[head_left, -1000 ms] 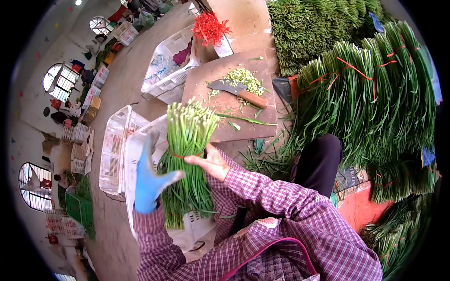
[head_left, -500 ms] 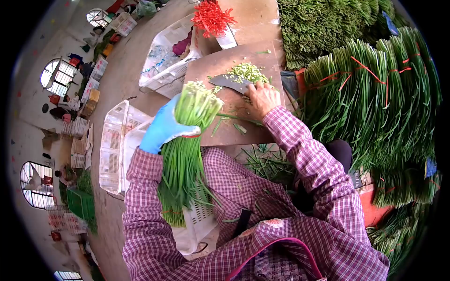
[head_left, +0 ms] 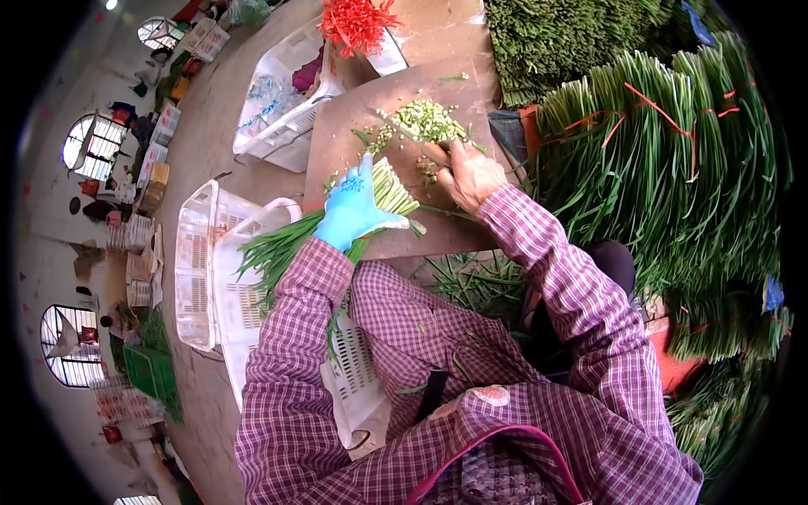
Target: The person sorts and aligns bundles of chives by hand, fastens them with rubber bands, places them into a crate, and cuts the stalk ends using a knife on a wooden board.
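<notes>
My left hand (head_left: 355,206), in a blue glove, is wrapped over a bundle of green stalks (head_left: 392,190) lying across the left edge of the brown board (head_left: 446,240). The pale cut ends point right and the leaves hang over the white crate on the left. My bare right hand (head_left: 473,177) grips the wooden handle of a knife (head_left: 436,153); the blade is seen nearly edge-on and is hard to make out. Chopped green bits (head_left: 425,120) lie on the board beyond the knife.
Tied green bundles (head_left: 648,160) are heaped on the right. White crates (head_left: 198,269) stand at the left, another (head_left: 290,126) holding plastic behind them. Red ties (head_left: 358,25) stand at the top. Loose leaves (head_left: 480,282) lie below the board.
My right hand left the bundle, reached the knife and now has it lifted off the board. My left hand took hold of the bundle and laid it over sideways onto the board.
</notes>
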### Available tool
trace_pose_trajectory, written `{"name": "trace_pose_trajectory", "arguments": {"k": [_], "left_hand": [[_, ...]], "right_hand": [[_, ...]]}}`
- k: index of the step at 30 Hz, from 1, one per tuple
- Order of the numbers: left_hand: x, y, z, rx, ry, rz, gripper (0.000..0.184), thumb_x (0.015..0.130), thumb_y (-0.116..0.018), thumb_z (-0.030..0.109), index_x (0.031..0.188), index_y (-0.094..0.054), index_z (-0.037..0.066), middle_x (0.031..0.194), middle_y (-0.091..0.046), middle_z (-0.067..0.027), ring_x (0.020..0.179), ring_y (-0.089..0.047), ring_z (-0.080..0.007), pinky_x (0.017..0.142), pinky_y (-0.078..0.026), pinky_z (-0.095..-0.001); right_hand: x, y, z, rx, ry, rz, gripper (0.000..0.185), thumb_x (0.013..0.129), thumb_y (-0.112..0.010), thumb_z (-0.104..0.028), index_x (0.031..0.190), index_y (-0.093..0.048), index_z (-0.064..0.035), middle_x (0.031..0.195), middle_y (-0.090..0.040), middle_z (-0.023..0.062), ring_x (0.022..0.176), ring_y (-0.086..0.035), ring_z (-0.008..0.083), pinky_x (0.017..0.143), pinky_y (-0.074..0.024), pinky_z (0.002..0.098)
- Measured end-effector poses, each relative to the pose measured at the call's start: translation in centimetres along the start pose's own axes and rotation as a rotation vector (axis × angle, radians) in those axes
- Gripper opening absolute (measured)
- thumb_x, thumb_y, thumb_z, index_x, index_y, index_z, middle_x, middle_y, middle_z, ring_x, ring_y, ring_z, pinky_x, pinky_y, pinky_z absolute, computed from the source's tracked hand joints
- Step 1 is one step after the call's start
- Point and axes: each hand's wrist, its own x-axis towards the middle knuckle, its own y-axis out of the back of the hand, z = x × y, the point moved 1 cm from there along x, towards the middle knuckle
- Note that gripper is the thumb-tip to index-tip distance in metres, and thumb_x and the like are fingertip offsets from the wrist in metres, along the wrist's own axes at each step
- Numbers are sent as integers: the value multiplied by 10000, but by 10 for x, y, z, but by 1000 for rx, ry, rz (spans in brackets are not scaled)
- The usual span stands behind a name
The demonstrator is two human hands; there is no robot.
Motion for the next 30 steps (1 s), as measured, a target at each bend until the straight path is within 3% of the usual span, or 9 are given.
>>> {"name": "trace_pose_trajectory", "arguments": {"k": [2,5,8,13,15,22,30], "left_hand": [[3,-5,5,58,100,12,1355,451,-902,515,1459,-186,-38,1333,-458,-285,1239,-479,-397,1026,-412,-425],[1,-13,10,131,111,55,1335,456,-901,511,1447,-200,-46,1281,-496,-270,1196,-514,-380,999,-433,-430],[1,-12,17,165,145,63,1265,468,-900,497,1411,-259,-51,1234,-534,-253,1156,-544,-366,970,-452,-438],[6,-16,20,223,181,33,1036,514,-879,475,1296,-417,-24,1190,-576,-219,1112,-576,-346,940,-472,-436],[8,-19,19,263,183,47,890,549,-852,468,1217,-489,6,1168,-584,-196,1096,-581,-335,931,-478,-429],[6,-24,20,293,159,106,805,567,-832,446,1180,-522,25,1111,-595,-168,1064,-588,-318,918,-484,-426],[5,-23,23,285,155,145,742,554,-833,417,1115,-565,13,1082,-608,-166,1049,-593,-314,901,-493,-424]], "right_hand": [[-31,13,-6,272,3,133,452,896,-555,-347,1202,-475,-24,1111,-596,252,958,-616,415,794,-495,505],[-73,12,-11,370,150,299,444,922,-550,-304,1262,-452,-36,1041,-614,235,886,-618,426,742,-492,505],[-101,5,-13,334,172,220,384,928,-552,-237,1241,-471,-29,956,-607,215,842,-617,407,673,-497,492],[-127,-3,-24,292,135,207,395,916,-560,-197,1256,-446,-32,1044,-612,211,749,-640,406,649,-529,480],[-132,-2,-30,235,64,124,379,907,-583,-140,1245,-465,-16,1113,-603,195,887,-633,389,702,-526,446],[-138,0,-36,173,4,21,380,908,-579,-160,1241,-443,-36,1090,-621,188,859,-647,376,683,-540,449],[-136,-8,-36,32,-53,-37,317,914,-567,-202,1163,-454,-41,886,-642,193,671,-640,377,561,-516,468]]}}
